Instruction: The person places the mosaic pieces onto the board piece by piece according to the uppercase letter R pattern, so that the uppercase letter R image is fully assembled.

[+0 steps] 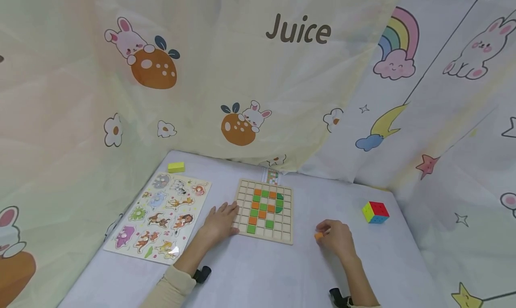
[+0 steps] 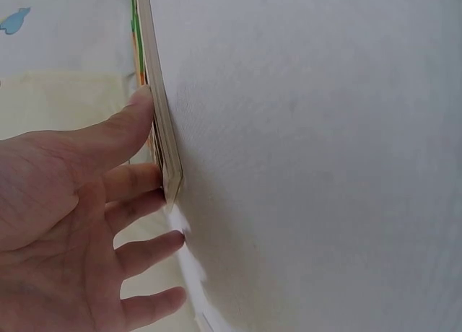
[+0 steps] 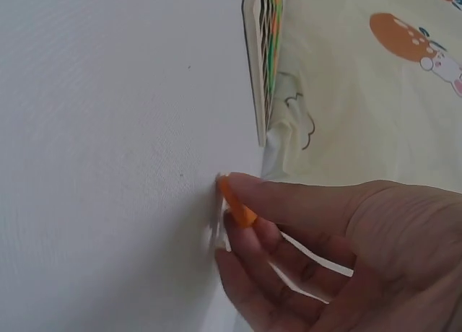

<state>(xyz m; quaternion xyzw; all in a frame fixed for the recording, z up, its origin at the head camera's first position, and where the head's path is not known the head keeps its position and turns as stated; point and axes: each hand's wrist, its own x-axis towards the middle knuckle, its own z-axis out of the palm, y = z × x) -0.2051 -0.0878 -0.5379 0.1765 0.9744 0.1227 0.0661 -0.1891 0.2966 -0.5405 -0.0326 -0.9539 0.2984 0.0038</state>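
A wooden grid board lies mid-table, with orange and green square tiles and two rounded green pieces set in its cells. At its left side my left hand rests, fingers spread and fairly straight. The left wrist view shows the thumb and nearest fingertips against the board's edge. To the right of the board, my right hand pinches an orange tile between thumb and fingers, low over the white tabletop. The other right fingers are bent beneath it.
An animal picture puzzle board lies on the left, with a yellow block behind it. A small colored cube sits on the right. Behind the grid board, a printed pattern card lies partly under the hanging printed cloth.
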